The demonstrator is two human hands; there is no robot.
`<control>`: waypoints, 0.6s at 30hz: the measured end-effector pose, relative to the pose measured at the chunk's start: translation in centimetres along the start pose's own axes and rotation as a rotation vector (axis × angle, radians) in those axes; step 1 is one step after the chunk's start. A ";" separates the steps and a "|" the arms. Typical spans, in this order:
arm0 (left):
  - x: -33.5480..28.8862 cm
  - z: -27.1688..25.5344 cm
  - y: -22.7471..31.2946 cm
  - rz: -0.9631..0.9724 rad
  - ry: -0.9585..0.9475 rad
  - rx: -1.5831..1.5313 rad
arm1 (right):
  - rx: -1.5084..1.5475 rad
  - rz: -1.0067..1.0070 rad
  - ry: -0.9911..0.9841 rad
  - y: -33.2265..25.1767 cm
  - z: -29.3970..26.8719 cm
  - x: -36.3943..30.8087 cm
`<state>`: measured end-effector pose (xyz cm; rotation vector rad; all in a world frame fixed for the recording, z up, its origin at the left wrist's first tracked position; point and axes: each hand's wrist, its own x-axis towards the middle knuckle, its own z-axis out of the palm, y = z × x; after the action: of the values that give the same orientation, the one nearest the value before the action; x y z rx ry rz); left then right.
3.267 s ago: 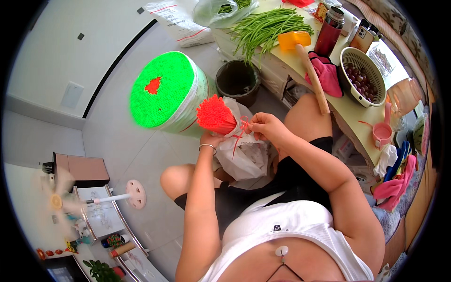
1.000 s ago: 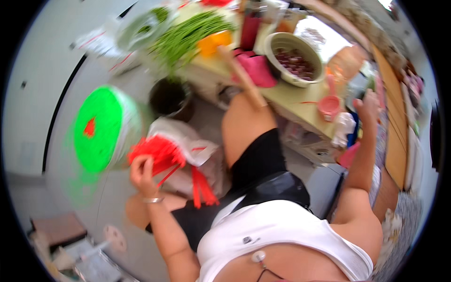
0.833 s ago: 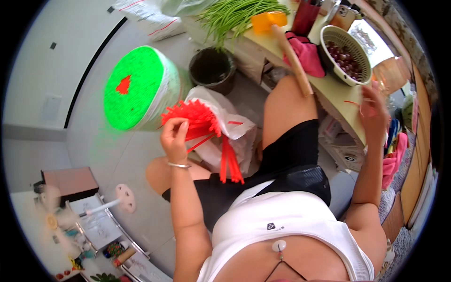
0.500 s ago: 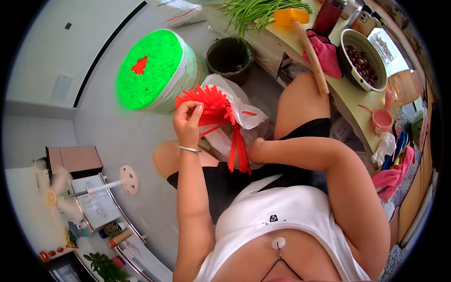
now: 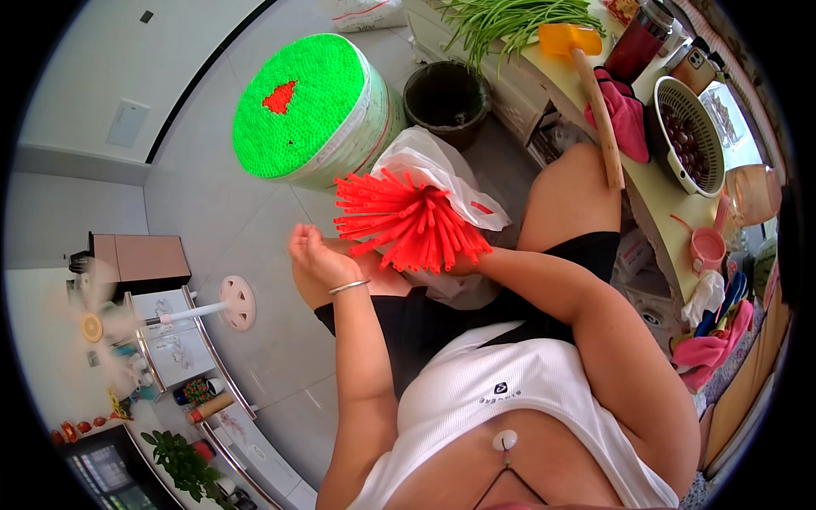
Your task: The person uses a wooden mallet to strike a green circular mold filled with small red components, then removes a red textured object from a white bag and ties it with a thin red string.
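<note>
A thick bundle of long thin red straw-like tubes [image 5: 408, 219] fans out above my lap, its tube ends pointing up and outward. My right hand [image 5: 467, 267] is under the bundle, its fingers hidden by the tubes; the bundle spreads from above it as if gripped there. My left hand [image 5: 311, 255] hovers just left of the bundle, apart from it, palm up with loosely curled fingers and nothing in it. Behind the tubes lies a white plastic bag [image 5: 442, 166]. A large tub [image 5: 374, 110] beyond is packed with green tubes [image 5: 327, 85] around a small red patch [image 5: 279, 98].
A dark bucket [image 5: 446, 98] stands right of the tub. Along the right, a table [image 5: 654, 204] bears greens [image 5: 518, 25], an orange-headed mallet [image 5: 595, 110], a colander of dark round fruit [image 5: 687, 136] and a pink cup [image 5: 707, 246]. A fan [image 5: 93, 327] stands at left.
My left hand has let go of the red tubes and moved down and left. The bundle has spread into a wide fan over my right hand. The whole view has shifted slightly.
</note>
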<state>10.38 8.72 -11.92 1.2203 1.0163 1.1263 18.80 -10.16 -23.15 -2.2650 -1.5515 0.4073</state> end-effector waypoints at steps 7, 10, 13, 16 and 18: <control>-0.7 -0.4 -2.6 -0.475 -0.299 -0.216 | 0.115 -0.112 0.328 1.2 -1.1 -0.5; -0.4 -0.8 -2.4 -0.562 -0.359 -0.175 | 0.130 -0.147 0.373 1.6 -1.6 -0.7; -0.9 -0.4 -1.3 -0.842 -0.440 -0.270 | 0.142 -0.167 0.420 2.0 -1.7 -0.6; -2.3 -0.6 -1.0 -1.092 -0.480 -0.417 | 0.150 -0.187 0.469 2.7 -2.2 -0.5; -2.5 -1.5 -3.7 -1.154 -0.525 -0.466 | 0.158 -0.160 0.457 3.3 -2.6 -0.2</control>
<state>8.87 6.45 -15.79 0.3482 0.7709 0.0832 22.62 -11.79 -22.34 -1.9239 -1.3904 -0.0342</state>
